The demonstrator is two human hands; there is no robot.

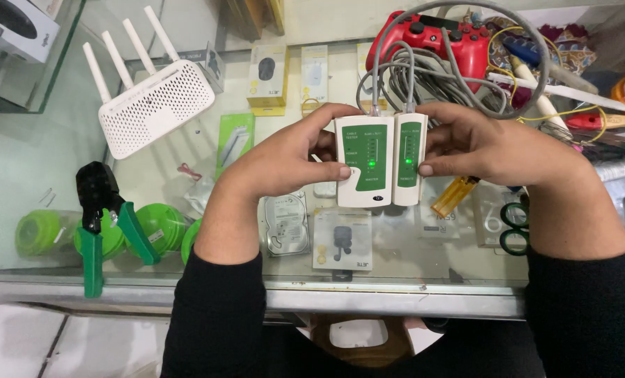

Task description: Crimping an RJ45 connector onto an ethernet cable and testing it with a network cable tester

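Two bare hands hold a white-and-green plastic cable tester above a glass counter, its two boxy halves pressed side by side. The left hand is clamped on the wider half, thumb lying across its green lower face and fingers curled behind. The right hand grips the narrower half the same way, thumb tip on its front. A green lamp glows on each half. Grey round cable plugs into the tops of both halves and loops in a loose coil behind them.

A glossy red gamepad lies under the coil at the far edge. To the left, a white router with a perforated shell and four slim antennas rests on the glass. Nearer, a crimper with a black metal head and green handles lies at the counter's front-left. Green-handled scissors sit beside the right wrist. A translucent amber lighter lies just below the tester.

Under the glass, a bare silver hard drive and flat carded packages can be seen. Both forearms wear black sleeves.
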